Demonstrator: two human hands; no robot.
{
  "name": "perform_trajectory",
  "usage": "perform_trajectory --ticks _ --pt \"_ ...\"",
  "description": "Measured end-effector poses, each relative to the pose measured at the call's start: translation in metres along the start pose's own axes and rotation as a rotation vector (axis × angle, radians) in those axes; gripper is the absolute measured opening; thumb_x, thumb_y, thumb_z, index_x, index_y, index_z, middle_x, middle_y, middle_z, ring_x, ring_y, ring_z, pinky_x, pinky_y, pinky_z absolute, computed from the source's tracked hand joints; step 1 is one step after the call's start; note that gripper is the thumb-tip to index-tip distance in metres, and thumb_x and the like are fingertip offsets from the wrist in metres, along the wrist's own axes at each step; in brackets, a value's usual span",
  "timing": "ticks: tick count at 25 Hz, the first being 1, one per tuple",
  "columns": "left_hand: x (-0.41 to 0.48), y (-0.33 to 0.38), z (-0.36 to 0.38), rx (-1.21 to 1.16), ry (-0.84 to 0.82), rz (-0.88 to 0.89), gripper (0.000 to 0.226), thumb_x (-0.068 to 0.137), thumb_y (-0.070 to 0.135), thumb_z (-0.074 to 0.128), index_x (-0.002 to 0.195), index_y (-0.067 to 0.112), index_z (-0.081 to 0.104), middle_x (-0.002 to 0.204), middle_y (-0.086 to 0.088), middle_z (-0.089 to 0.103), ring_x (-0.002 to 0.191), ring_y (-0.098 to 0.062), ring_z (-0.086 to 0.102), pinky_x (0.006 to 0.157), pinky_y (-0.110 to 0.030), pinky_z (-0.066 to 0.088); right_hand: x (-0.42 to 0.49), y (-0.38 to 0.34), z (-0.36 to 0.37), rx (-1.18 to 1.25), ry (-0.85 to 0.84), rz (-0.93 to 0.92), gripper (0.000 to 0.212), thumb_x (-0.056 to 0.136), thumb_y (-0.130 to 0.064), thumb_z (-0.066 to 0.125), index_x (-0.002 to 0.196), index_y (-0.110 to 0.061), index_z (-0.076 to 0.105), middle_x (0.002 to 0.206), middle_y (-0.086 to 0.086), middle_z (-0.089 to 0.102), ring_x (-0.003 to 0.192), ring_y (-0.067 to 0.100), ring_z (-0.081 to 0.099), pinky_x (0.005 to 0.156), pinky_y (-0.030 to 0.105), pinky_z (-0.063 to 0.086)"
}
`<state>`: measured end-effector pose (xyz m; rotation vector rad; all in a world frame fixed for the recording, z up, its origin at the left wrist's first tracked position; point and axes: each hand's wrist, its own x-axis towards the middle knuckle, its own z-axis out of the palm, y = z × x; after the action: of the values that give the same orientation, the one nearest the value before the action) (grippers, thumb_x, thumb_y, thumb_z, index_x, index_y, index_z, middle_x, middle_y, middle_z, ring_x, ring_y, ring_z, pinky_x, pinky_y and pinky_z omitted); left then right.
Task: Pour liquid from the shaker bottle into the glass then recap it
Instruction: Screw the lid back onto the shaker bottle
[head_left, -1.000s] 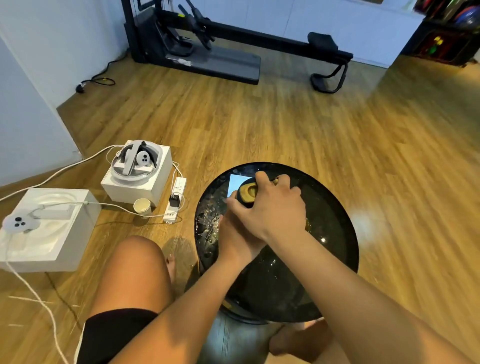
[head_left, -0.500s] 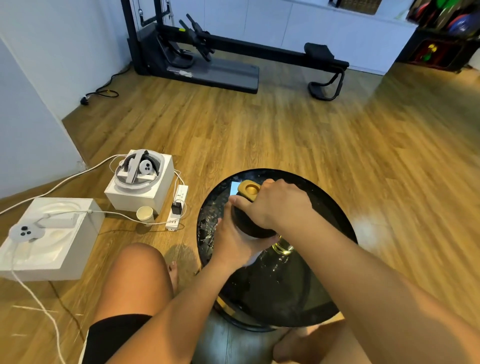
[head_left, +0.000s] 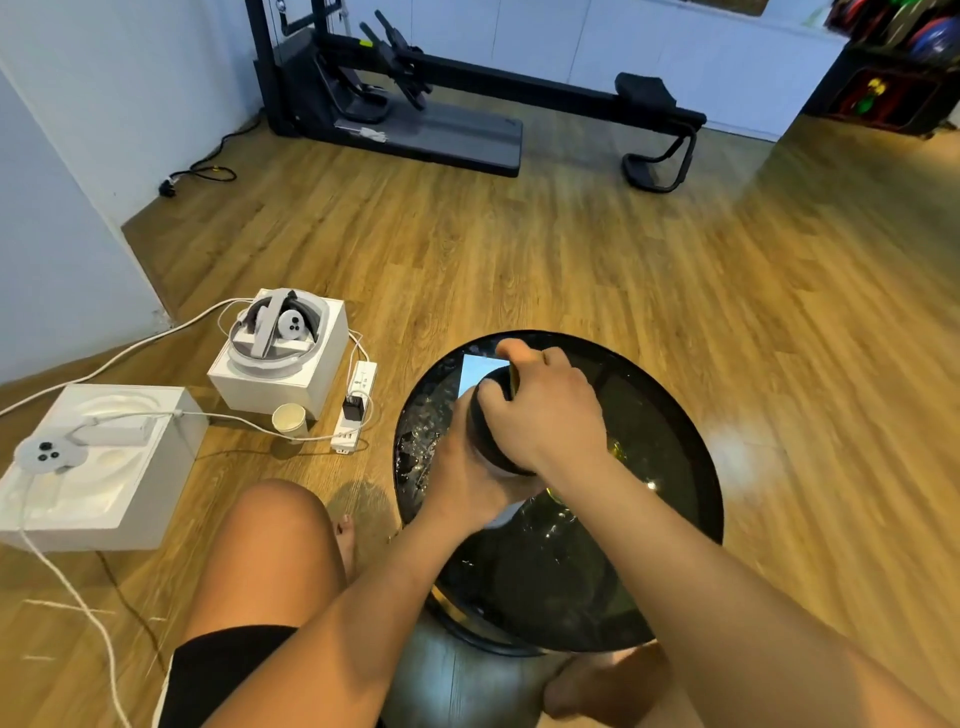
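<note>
The shaker bottle (head_left: 500, 517) stands on the round black glass table (head_left: 670, 447), mostly hidden by both hands. My left hand (head_left: 462, 478) wraps around its body from the left. My right hand (head_left: 545, 415) grips its black lid (head_left: 485, 436) from above; a yellow edge of the cap shows between my fingers. A sliver of the glass (head_left: 615, 449) shows just right of my right wrist, the rest hidden.
Left of the table on the wooden floor sit two white boxes (head_left: 280, 358) with a headset and a controller, a paper cup (head_left: 289, 418), a power strip (head_left: 356, 402) and cables. A rowing machine (head_left: 415, 104) stands at the back. My bare knee (head_left: 270, 551) is beside the table.
My right hand has turned on the lid, so the yellow cap part is now mostly covered by my fingers. The left hand keeps its hold on the bottle's body.
</note>
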<state>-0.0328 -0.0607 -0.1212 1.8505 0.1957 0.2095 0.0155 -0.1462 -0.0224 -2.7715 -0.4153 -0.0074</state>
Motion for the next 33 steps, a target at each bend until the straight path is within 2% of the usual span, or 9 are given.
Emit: perform_trajectory --ticks 3,6,9,13,17,19,25,29,33 --pt "-0.003 -0.005 0.003 -0.017 0.015 0.020 0.097 0.054 0.035 0.080 0.137 0.041 0.031 0.111 0.050 0.052 0.102 0.033 0.045 0.079 0.003 0.040 -0.003 -0.011 0.003 0.006 0.012 0.142 0.056 0.085 -0.055 0.035 0.134 -0.028 0.037 0.122 0.017 0.049 0.110 0.041 0.048 0.080 0.047 0.043" --pt "0.006 -0.006 -0.011 0.003 -0.104 -0.034 0.099 0.043 0.059 0.091 0.127 0.038 0.042 0.110 0.023 0.065 0.109 0.003 0.063 0.088 -0.020 0.053 0.002 -0.002 -0.014 -0.062 -0.241 0.036 0.078 0.082 -0.076 0.037 0.144 -0.030 0.029 0.146 0.024 0.032 0.134 0.045 0.031 0.096 0.053 0.040" --pt "0.017 -0.008 -0.029 -0.019 -0.228 0.041 0.099 0.047 0.058 0.094 0.133 0.043 0.045 0.122 0.023 0.064 0.117 0.001 0.060 0.097 -0.031 0.052 0.012 0.015 -0.047 -0.061 -0.315 -0.404 0.084 0.075 -0.077 0.053 0.146 -0.036 0.035 0.161 0.002 0.016 0.146 0.025 0.017 0.109 0.043 0.032" --pt "0.011 -0.005 -0.024 0.026 -0.157 0.005 0.094 0.041 0.067 0.091 0.119 0.054 0.042 0.111 0.026 0.065 0.102 0.007 0.063 0.087 -0.028 0.056 0.001 0.008 -0.041 -0.277 -0.167 -0.228 0.079 0.075 -0.085 0.039 0.131 -0.030 0.052 0.118 0.003 0.058 0.109 0.026 0.055 0.078 0.037 0.045" --pt "0.012 -0.003 -0.014 0.171 -0.111 -0.039 0.098 0.034 0.071 0.088 0.113 0.043 0.038 0.099 0.025 0.058 0.092 0.006 0.059 0.077 -0.019 0.052 -0.011 -0.018 -0.038 -0.526 -0.048 -0.134 0.088 0.080 -0.083 0.008 0.095 -0.013 0.059 0.067 0.002 0.044 0.055 0.021 0.042 0.048 0.030 0.027" --pt "0.013 -0.003 -0.017 0.160 -0.099 -0.036 0.097 0.030 0.072 0.086 0.108 0.051 0.033 0.101 0.024 0.059 0.094 0.009 0.057 0.074 -0.015 0.049 -0.006 -0.012 -0.054 -0.543 -0.130 -0.125 0.084 0.078 -0.087 0.015 0.088 -0.013 0.054 0.063 0.000 0.039 0.056 0.021 0.043 0.046 0.030 0.028" --pt "0.008 -0.003 -0.015 0.140 -0.058 -0.001 0.095 0.035 0.065 0.089 0.111 0.054 0.034 0.104 0.020 0.063 0.096 0.011 0.058 0.072 -0.012 0.048 -0.009 -0.006 -0.048 -0.391 -0.236 0.003 0.090 0.091 -0.072 0.028 0.151 -0.006 0.015 0.121 0.013 0.059 0.105 0.033 0.059 0.067 0.038 0.041" --pt "0.009 -0.004 -0.016 0.129 -0.062 0.019 0.092 0.038 0.065 0.090 0.109 0.059 0.033 0.105 0.021 0.063 0.096 0.015 0.059 0.070 -0.004 0.046 -0.002 -0.002 -0.057 -0.352 -0.268 -0.045 0.087 0.087 -0.076 0.028 0.153 -0.020 0.017 0.119 0.011 0.061 0.105 0.032 0.061 0.068 0.038 0.041" --pt "0.009 -0.006 -0.018 0.087 -0.074 0.064 0.098 0.041 0.061 0.094 0.120 0.056 0.035 0.113 0.021 0.064 0.105 0.017 0.057 0.081 -0.001 0.044 0.008 -0.001 -0.085 -0.344 -0.412 -0.335 0.090 0.074 -0.072 0.062 0.149 -0.038 0.025 0.140 0.001 0.047 0.122 0.024 0.050 0.085 0.037 0.048"
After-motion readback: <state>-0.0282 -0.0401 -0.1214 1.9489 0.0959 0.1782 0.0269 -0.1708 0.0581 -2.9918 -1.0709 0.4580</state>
